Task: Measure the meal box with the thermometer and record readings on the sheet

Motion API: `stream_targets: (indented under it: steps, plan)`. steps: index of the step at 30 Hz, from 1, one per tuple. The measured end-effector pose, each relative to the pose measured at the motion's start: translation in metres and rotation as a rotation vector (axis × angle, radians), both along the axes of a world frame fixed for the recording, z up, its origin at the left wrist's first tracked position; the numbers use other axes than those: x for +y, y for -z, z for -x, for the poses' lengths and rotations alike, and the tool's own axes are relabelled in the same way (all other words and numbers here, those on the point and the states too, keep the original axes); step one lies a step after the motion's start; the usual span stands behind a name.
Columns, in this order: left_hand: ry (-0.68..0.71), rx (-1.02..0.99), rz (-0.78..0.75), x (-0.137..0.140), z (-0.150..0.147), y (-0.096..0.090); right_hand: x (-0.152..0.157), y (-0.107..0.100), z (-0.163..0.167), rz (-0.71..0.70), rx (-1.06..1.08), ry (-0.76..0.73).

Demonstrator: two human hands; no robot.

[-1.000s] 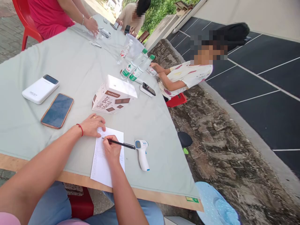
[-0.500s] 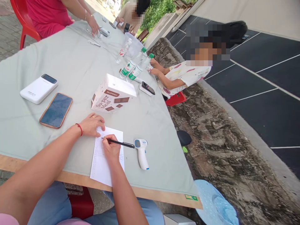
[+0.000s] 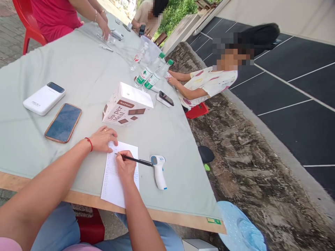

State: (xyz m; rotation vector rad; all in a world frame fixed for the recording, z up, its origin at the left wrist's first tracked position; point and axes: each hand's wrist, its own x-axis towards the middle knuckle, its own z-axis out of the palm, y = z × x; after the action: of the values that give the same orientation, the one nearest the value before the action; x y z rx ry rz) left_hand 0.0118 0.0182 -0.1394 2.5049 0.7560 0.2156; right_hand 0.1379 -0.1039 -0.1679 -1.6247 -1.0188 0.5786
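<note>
A white sheet of paper (image 3: 114,188) with printed lines and some handwriting lies on the cloth-covered table. My right hand (image 3: 126,166) rests on it, closed round a black pen (image 3: 138,160) whose tip meets the sheet near its upper left. My left hand (image 3: 103,139) lies flat at the sheet's top left corner, fingers spread and holding nothing. Just right of the paper is a white and blue forehead thermometer (image 3: 159,172), close to the pen's back end. Beyond my left hand stands a white and brown "Super Meal" box (image 3: 125,108).
A phone (image 3: 63,122) and a white power bank (image 3: 44,98) lie to the left. Past the box stand clear bottles (image 3: 150,76) and a plastic tub (image 3: 151,50). Several people sit round the table (image 3: 86,73). A blue hat (image 3: 240,226) is below the near right corner.
The pen's back end has shifted slightly right and down while my right hand stays on the sheet. My left hand keeps its place. The far person's hands have lowered.
</note>
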Motion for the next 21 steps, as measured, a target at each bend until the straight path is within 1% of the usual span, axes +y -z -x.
stream_targets:
  steps: [14, 21]
  plan:
    - [0.004, -0.014, -0.025, 0.0013, 0.0, 0.0043, -0.0001, -0.0008, 0.0003, -0.011, -0.016, -0.038]
    - [-0.004, 0.011, 0.012, 0.0001, -0.0002, -0.0008, 0.0006, 0.0002, 0.0004, -0.005, -0.009, -0.03]
